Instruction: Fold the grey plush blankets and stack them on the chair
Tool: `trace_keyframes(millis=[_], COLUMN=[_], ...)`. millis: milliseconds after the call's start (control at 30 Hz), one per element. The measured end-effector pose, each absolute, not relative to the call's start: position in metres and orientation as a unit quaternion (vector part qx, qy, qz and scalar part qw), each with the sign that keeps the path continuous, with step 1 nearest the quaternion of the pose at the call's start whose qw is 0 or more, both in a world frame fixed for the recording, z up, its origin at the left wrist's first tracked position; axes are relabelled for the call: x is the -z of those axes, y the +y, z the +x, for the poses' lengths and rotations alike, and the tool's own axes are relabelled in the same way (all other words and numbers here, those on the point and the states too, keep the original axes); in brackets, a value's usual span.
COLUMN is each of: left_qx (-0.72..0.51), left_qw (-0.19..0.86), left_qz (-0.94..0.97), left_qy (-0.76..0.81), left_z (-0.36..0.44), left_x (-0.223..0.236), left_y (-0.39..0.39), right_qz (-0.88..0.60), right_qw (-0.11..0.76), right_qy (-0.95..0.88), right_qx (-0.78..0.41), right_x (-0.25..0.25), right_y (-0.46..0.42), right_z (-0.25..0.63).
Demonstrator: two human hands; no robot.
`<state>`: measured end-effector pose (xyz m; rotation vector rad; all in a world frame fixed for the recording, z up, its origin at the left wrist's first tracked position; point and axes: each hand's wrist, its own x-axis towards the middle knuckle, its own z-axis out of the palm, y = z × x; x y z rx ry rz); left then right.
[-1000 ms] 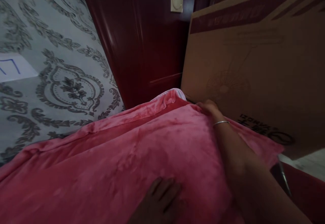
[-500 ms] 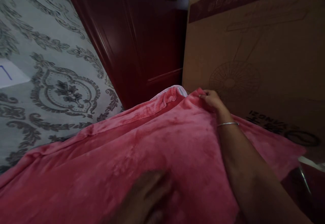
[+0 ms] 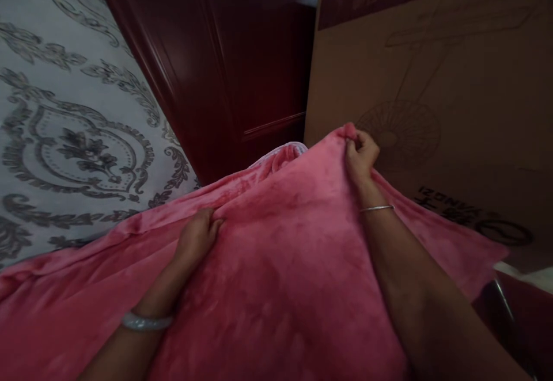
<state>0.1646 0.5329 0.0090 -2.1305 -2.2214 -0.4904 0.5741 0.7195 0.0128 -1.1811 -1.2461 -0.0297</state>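
Observation:
A plush pink blanket [image 3: 276, 277] spreads across the lower part of the view. My right hand [image 3: 362, 149], with a thin silver bangle at its wrist, is closed on the blanket's far right corner and holds it raised. Farther left, my left hand [image 3: 199, 232] is closed on the blanket's folded edge, its fingertips partly hidden in the cloth; a pale thick bangle circles that wrist. Behind the blanket's far end shows a whitish edge [image 3: 298, 146] of something mostly covered.
A large cardboard box [image 3: 415, 110] with a printed fan drawing stands just beyond my right hand. Dark red wood panelling [image 3: 254, 76] rises behind the blanket. Patterned grey wallpaper [image 3: 86, 133] covers the wall at left. A dark red surface [image 3: 525, 317] lies at lower right.
My right hand has lifted the blanket's corner up, away from the surface. My left hand has come from the bottom centre up and leftward and taken hold of the blanket's edge.

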Motion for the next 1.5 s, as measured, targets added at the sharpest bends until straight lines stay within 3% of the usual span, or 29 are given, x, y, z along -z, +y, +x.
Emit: trace_keyframes(millis=[233, 367, 633, 833, 1067, 1300, 1500], left_qx=[0.085, 0.108, 0.136, 0.115, 0.139, 0.119, 0.194], left_qw=[0.001, 0.002, -0.019, -0.020, 0.020, -0.019, 0.086], left_qz=[-0.668, -0.680, -0.683, -0.678, -0.662, -0.651, -0.740], left_qy=[-0.739, -0.725, -0.718, -0.726, -0.736, -0.750, -0.638], left_z=[0.172, 0.169, 0.163, 0.163, 0.166, 0.167, 0.174], left_x=[-0.004, -0.002, 0.002, 0.001, 0.000, -0.002, -0.005], left_y=[0.529, 0.531, 0.530, 0.531, 0.531, 0.535, 0.523], right_qz=[-0.681, -0.749, -0.674, -0.688, -0.660, -0.688, -0.669], right_qw=[0.298, 0.196, 0.233, 0.246, 0.385, 0.306, 0.220], right_qy=[-0.664, -0.625, -0.698, -0.676, -0.645, -0.658, -0.710], right_qx=[-0.083, -0.100, -0.061, -0.096, 0.024, -0.007, -0.017], right_x=[0.018, 0.015, 0.018, 0.013, 0.009, 0.026, -0.008], right_y=[0.720, 0.717, 0.715, 0.714, 0.703, 0.706, 0.703], right_z=[0.567, 0.562, 0.563, 0.565, 0.559, 0.558, 0.534])
